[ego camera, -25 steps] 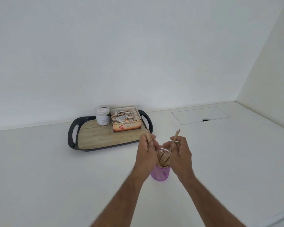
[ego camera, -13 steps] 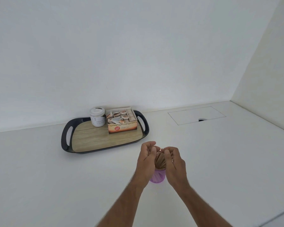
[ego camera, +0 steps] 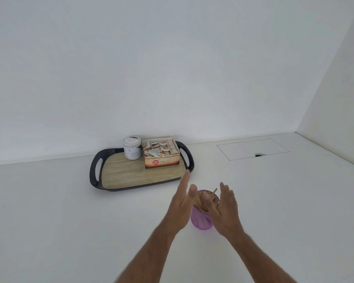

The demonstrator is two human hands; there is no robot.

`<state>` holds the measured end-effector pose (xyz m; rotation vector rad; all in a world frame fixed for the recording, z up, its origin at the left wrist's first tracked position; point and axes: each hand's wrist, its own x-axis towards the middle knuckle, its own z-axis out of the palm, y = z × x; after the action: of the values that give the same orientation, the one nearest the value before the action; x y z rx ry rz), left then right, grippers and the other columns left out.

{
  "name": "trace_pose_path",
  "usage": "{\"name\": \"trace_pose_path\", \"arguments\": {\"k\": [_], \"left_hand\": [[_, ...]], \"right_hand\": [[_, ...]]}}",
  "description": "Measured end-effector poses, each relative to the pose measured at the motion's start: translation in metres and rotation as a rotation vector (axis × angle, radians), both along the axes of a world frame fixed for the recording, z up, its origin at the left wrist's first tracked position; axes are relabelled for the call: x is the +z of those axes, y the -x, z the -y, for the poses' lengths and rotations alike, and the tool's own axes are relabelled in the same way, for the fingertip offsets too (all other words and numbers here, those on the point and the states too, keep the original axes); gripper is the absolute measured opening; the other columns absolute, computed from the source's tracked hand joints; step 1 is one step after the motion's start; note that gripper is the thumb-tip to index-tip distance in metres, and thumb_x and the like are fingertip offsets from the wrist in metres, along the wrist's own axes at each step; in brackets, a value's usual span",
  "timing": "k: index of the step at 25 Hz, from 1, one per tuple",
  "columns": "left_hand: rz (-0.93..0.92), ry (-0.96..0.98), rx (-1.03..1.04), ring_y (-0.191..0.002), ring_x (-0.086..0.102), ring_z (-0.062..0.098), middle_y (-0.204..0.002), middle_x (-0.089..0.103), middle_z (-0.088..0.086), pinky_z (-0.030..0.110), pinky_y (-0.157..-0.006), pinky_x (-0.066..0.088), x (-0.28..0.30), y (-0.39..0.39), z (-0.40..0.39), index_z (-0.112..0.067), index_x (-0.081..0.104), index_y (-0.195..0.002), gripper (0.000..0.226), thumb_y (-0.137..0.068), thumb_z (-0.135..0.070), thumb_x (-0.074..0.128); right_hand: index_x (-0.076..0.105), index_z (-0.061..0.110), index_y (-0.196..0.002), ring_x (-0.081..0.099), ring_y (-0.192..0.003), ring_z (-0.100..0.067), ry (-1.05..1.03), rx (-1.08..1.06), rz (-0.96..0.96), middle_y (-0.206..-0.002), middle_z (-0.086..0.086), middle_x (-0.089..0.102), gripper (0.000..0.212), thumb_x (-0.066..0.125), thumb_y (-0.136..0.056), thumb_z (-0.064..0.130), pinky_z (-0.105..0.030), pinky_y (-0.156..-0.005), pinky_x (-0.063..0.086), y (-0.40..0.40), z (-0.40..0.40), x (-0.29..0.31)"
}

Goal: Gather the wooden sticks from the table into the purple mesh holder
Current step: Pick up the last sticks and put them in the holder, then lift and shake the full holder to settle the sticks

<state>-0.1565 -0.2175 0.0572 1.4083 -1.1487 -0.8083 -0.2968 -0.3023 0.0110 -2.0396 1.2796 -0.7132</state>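
The purple mesh holder [ego camera: 201,221] stands upright on the white table, in front of me. A bundle of wooden sticks [ego camera: 204,201] stands inside it, their tops showing above the rim. My left hand [ego camera: 183,205] is beside the holder on its left, flat and open, fingers stretched forward. My right hand [ego camera: 226,209] is on the holder's right, also open with fingers spread. Neither hand holds a stick. I see no loose sticks on the table.
A black-rimmed tray [ego camera: 94,172] with a wood-look floor lies behind the holder to the left, bearing a white jar [ego camera: 132,148] and an open tea box [ego camera: 161,154]. A cut-out panel [ego camera: 252,149] is set in the table at the back right. Walls close the back and right.
A second ago each hand held a stick above the holder. Both then closed over the bundle, and now they have opened and drawn apart to either side.
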Motion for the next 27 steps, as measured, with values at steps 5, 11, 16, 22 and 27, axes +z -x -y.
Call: {"name": "trace_pose_path", "arguments": {"k": [5,11,16,22,27], "left_hand": [[0.116,-0.054,0.292,-0.146,0.03,0.007,-0.161,0.032,-0.004,0.03,-0.122,0.022,-0.017,-0.056,-0.03,-0.022,0.026,-0.156,0.078,-0.092,-0.066,0.038],[0.79,-0.624,0.404,-0.155,0.005,0.014,-0.166,0.016,-0.005,0.044,-0.126,0.004,-0.095,-0.151,-0.133,-0.025,0.012,-0.158,0.081,-0.093,-0.069,0.032],[0.849,-0.74,0.613,-0.155,0.006,0.017,-0.167,0.011,-0.002,0.047,-0.125,0.007,-0.114,-0.168,-0.193,-0.028,0.016,-0.157,0.086,-0.087,-0.076,0.025],[0.867,-0.719,0.615,-0.155,0.004,0.016,-0.167,0.01,-0.003,0.046,-0.124,0.005,-0.112,-0.168,-0.191,-0.03,0.016,-0.157,0.085,-0.088,-0.077,0.028],[0.853,-0.712,0.618,-0.155,0.003,0.015,-0.167,0.009,-0.004,0.046,-0.125,0.004,-0.116,-0.172,-0.191,-0.031,0.017,-0.157,0.085,-0.087,-0.078,0.026]], "right_hand": [[0.019,0.018,-0.152,0.034,-0.14,-0.014,-0.153,-0.046,0.347,-0.153,0.003,0.034,0.116,0.081,-0.063,0.059,-0.041,-0.116,0.03,0.014,-0.008,-0.016],[0.027,0.03,-0.145,0.055,-0.113,-0.01,-0.259,-0.034,0.295,-0.127,0.016,0.054,0.124,0.098,-0.045,0.034,-0.011,-0.081,0.043,0.0,-0.013,-0.042],[0.049,0.043,-0.111,0.062,-0.089,0.003,-0.216,-0.172,0.388,-0.106,0.017,0.066,0.08,0.097,-0.049,0.027,-0.013,-0.064,0.048,-0.019,-0.016,-0.042],[0.051,0.041,-0.105,0.065,-0.086,-0.003,-0.12,-0.199,0.432,-0.1,0.018,0.067,0.074,0.097,-0.047,0.032,-0.018,-0.066,0.048,-0.03,-0.019,-0.036],[0.051,0.04,-0.108,0.063,-0.084,0.003,-0.07,-0.208,0.433,-0.1,0.018,0.067,0.076,0.096,-0.046,0.036,-0.013,-0.064,0.047,-0.03,-0.018,-0.031]]}}
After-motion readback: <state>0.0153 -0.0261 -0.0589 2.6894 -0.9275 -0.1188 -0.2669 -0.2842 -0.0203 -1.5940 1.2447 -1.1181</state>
